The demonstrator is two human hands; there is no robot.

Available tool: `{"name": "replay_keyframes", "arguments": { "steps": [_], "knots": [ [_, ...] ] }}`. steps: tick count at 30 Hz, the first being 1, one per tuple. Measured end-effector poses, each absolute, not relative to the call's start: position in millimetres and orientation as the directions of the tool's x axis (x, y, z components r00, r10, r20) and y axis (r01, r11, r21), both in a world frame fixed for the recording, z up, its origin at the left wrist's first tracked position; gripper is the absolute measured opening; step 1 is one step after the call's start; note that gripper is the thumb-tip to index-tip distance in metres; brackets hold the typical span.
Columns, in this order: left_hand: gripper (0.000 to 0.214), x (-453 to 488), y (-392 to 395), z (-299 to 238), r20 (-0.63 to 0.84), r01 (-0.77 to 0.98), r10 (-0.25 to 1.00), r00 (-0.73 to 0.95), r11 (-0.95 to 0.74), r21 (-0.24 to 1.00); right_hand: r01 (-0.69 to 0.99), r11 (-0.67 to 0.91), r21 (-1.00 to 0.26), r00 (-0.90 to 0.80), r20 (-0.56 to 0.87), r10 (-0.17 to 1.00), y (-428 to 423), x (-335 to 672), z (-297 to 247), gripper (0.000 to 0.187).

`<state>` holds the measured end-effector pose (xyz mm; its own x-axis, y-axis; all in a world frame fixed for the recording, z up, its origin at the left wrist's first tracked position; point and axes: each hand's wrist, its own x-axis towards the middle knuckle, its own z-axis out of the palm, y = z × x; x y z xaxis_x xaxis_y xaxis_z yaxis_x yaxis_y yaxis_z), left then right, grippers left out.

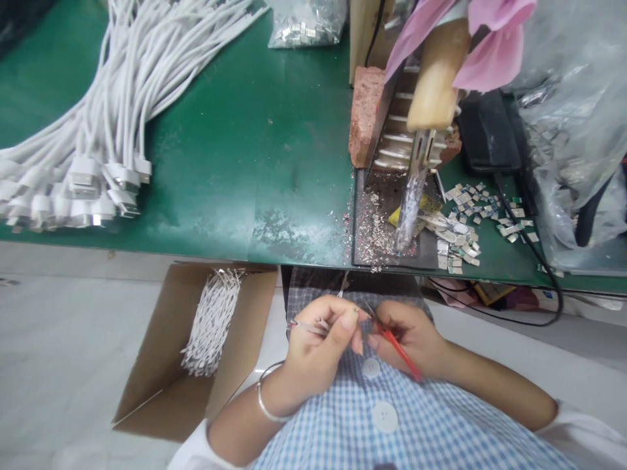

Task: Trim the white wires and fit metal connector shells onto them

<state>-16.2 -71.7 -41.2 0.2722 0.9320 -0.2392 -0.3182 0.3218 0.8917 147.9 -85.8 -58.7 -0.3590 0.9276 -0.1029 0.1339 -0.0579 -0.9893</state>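
Note:
In the head view my left hand is closed in a pinch around a thin white cable over my lap. Its ends show near the fingers, and the tiny part at the fingertips is too blurred to name. Close beside it, my right hand grips a slim red-handled tool. The tool's thin metal tip points up toward the left fingertips; whether it is tweezers or small scissors I cannot make out. Both hands are below the table's front edge, in front of a blue checked apron.
On the green table lie bundled white USB cables, a bag of metal connectors, and small circuit boards. A soldering iron leans over a solder-spattered plate. A cardboard box at lower left holds white cables.

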Motion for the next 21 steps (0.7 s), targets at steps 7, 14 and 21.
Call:
{"name": "replay_keyframes", "arguments": {
  "steps": [7, 14, 21],
  "knots": [
    [0.024, -21, -70, -38, -0.238, -0.301, 0.921, 0.310, 0.332, 0.894, 0.496, 0.411, -0.765, -0.397, 0.222, 0.891, -71, 165, -58, 0.025],
    [0.028, -23, -71, -39, -0.272, -0.270, 0.899, 0.343, 0.372, 0.888, 0.556, 0.514, -0.653, -0.440, 0.293, 0.849, -67, 171, -57, 0.024],
    [0.029, -23, -70, -37, -0.321, -0.323, 0.863, 0.390, 0.455, 0.830, 0.550, 0.584, -0.597, -0.493, 0.333, 0.804, -65, 174, -59, 0.022]
  ]
}}
